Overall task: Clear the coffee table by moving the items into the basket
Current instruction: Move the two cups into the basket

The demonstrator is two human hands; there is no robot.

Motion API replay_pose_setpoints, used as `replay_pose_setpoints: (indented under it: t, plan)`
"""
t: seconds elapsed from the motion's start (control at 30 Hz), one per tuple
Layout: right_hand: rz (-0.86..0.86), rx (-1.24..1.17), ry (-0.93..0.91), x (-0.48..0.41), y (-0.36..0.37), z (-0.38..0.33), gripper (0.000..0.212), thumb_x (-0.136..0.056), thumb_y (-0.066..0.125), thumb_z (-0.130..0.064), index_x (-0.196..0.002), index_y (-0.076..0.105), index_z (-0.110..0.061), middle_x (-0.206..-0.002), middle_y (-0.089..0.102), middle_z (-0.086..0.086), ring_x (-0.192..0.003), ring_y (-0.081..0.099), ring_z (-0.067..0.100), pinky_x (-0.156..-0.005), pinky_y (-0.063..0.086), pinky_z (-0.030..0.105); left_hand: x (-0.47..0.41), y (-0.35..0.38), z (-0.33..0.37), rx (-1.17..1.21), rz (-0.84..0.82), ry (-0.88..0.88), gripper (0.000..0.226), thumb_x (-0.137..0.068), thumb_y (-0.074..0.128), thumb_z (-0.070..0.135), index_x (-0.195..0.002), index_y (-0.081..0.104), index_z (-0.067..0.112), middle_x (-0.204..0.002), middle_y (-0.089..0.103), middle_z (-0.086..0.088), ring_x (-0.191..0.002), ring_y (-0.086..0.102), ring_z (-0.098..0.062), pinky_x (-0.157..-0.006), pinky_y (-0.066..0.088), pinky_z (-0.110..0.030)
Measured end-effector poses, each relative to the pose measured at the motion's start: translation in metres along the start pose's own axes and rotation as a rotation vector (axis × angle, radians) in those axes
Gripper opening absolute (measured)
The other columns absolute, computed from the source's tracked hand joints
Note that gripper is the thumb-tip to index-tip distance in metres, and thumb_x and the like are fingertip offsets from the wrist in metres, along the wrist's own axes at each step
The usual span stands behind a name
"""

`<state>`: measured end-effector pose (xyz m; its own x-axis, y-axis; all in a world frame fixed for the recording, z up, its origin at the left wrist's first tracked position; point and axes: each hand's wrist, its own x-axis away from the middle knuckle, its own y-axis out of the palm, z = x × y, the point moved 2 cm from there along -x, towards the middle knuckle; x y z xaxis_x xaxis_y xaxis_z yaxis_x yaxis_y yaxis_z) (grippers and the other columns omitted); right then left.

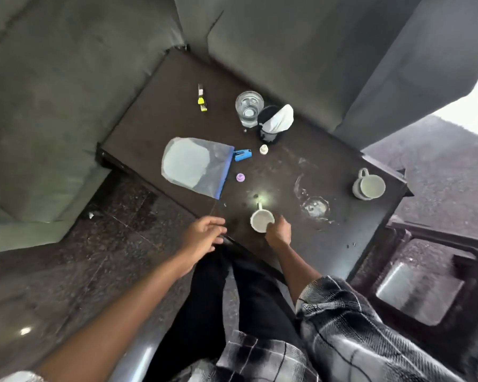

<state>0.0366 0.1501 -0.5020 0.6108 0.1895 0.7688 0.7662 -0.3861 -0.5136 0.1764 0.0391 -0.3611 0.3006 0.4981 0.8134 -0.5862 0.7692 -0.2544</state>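
Small white cup [261,220] stands at the near edge of the coffee table [163,106], handle pointing away; right hand [278,231] pinches its near-right rim with curled fingers, left hand [204,235] hovers slack-fingered, empty, just left.

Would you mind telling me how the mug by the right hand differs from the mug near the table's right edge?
The near mug is gripped at its rim by the right hand; the far mug sits untouched. The near mug looks white, the far mug greyer and wider. Both have a handle and look empty.
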Motion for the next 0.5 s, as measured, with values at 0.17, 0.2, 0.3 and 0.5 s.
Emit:
replay_pose_setpoints:
  t: [0.17,0.2,0.3,0.5]
  plan:
    - [0.056,-0.157,-0.020,0.012,-0.017,-0.014,0.029,-0.076,0.049,-0.010,-0.099,0.068,-0.010,-0.077,0.071,0.013,-0.063,0.069,0.030,-0.071,0.058,0.045,-0.013,0.005,-0.001,-0.287,-0.079,0.092,0.034,-0.088,0.054,0.002,-0.120,0.054,0.015,-0.101,0.062,0.000,-0.082,0.059,-0.016,-0.064,0.044,-0.010]
    - [0.068,-0.203,-0.053,0.021,-0.028,-0.023,0.026,-0.076,0.051,-0.010,-0.096,0.068,-0.010,-0.070,0.069,0.011,-0.055,0.068,0.026,-0.067,0.058,0.045,-0.016,0.007,0.004,-0.351,-0.085,0.135,0.047,-0.086,0.058,0.003,-0.128,0.048,0.020,-0.114,0.059,-0.001,-0.091,0.058,-0.016,-0.072,0.045,-0.016]
    - [0.071,-0.320,-0.151,0.050,-0.063,-0.049,0.019,-0.076,0.055,-0.007,-0.088,0.068,-0.011,-0.066,0.068,0.012,-0.050,0.066,0.026,-0.057,0.059,0.041,-0.023,0.017,0.032,-0.501,-0.108,0.339,0.090,-0.076,0.069,0.005,-0.146,0.019,0.031,-0.142,0.036,0.001,-0.122,0.045,-0.016,-0.097,0.044,-0.029]
    - [0.008,-0.504,-0.234,0.071,-0.114,-0.076,0.015,-0.078,0.054,-0.002,-0.084,0.068,-0.003,-0.052,0.064,0.010,-0.039,0.058,0.016,-0.042,0.051,0.025,-0.035,0.059,0.096,-0.482,-0.166,0.655,0.101,-0.068,0.082,0.027,-0.148,0.021,0.022,-0.147,0.035,0.006,-0.130,0.033,-0.001,-0.104,0.030,-0.020]
